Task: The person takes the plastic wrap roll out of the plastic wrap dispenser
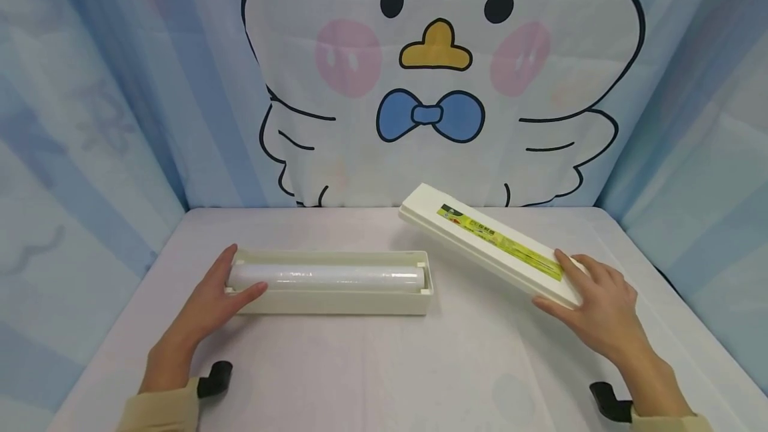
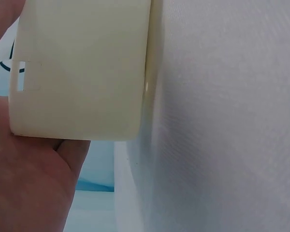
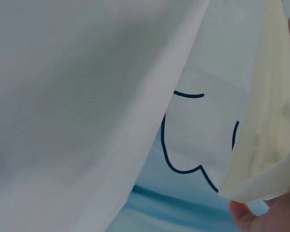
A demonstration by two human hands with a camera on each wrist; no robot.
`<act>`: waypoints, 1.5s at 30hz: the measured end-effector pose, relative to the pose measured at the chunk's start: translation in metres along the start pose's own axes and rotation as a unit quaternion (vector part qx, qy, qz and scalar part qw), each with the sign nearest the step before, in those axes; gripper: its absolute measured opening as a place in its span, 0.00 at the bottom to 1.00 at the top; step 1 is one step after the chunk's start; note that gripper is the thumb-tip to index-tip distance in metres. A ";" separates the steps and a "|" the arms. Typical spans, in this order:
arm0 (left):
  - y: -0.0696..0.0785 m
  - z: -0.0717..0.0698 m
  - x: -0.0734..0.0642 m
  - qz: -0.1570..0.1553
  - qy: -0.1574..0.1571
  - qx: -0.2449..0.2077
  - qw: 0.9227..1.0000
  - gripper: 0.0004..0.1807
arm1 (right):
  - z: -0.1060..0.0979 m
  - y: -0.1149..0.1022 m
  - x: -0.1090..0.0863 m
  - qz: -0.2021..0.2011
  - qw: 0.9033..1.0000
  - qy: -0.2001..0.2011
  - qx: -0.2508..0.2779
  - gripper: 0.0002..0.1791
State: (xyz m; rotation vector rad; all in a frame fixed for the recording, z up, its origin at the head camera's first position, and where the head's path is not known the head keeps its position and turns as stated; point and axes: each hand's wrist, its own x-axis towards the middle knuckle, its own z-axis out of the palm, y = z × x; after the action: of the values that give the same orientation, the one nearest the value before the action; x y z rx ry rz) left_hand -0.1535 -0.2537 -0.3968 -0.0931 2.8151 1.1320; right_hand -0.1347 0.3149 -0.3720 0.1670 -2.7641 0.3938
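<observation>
A long cream plastic box [image 1: 336,304] lies on the table with its top off, and a roll of clear cling film [image 1: 336,279] sits inside it. My left hand [image 1: 213,292] grips the box's left end, thumb over the front edge and fingers round the back. In the left wrist view the box's end wall [image 2: 82,72] fills the upper left, beside the palm. My right hand [image 1: 600,305] holds the box's lid [image 1: 420,209] by its right end, tilted above the table. A yellow-green label [image 1: 501,242] runs along its top; the right wrist view shows its hollow underside [image 3: 268,121].
A white cloth covers the table [image 1: 360,379]. Behind it hangs a curtain [image 1: 438,165] printed with a cartoon bird, and blue curtains [image 1: 78,152] close in both sides. Black wrist mounts [image 1: 215,379] stick out beside both sleeves.
</observation>
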 end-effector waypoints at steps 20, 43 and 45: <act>-0.002 0.000 -0.002 0.010 0.003 -0.009 1.000 0.62 | 0.000 0.023 -0.014 0.010 0.999 -0.007 -0.037 0.53; 0.001 0.002 -0.003 -0.008 0.004 -0.021 1.000 0.63 | 0.007 0.033 -0.025 0.049 0.996 -0.024 -0.070 0.51; 0.002 0.002 -0.003 -0.011 0.005 -0.023 1.000 0.63 | 0.007 0.033 -0.025 0.056 0.995 -0.033 -0.073 0.51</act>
State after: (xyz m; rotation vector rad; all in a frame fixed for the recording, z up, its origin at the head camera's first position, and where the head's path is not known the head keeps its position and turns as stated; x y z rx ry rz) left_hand -0.1505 -0.2509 -0.3972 -0.1319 2.7905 1.1939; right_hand -0.1184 0.3456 -0.3956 -0.0124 -2.8624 0.2174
